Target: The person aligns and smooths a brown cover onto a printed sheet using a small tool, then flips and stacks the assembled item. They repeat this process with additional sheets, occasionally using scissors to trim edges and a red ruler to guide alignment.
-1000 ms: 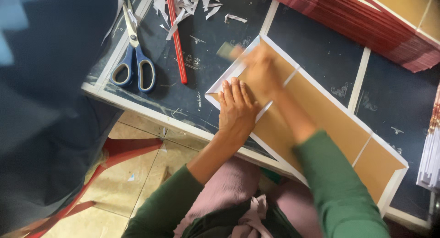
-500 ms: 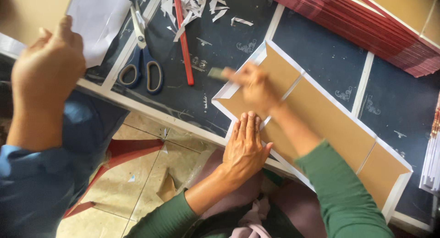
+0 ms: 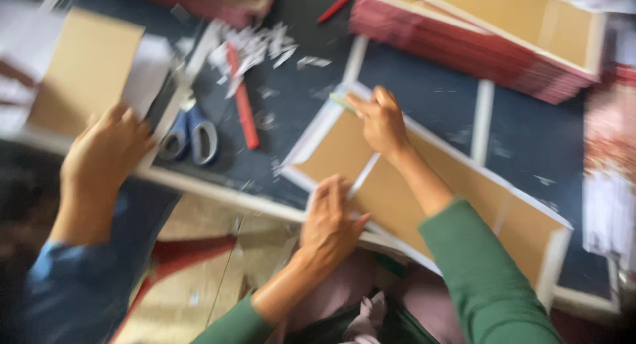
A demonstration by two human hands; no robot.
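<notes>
Right hand [image 3: 383,122], frame centre, grip pinched on a small pale tool [image 3: 343,103], too blurred to identify, pressed at the upper corner of the long brown cardboard panel with white paper border [image 3: 424,198]. Left hand [image 3: 331,219] below it, fingers spread flat on the panel's lower edge, holding nothing. Panel lies diagonally on the dark table [image 3: 424,86], centre to lower right. Blue-handled scissors [image 3: 191,137] and red pencil [image 3: 242,112] left of it. Stack of red-edged boards [image 3: 464,49] upper right. Another person's hand [image 3: 106,152] at left holds a brown card [image 3: 83,72].
</notes>
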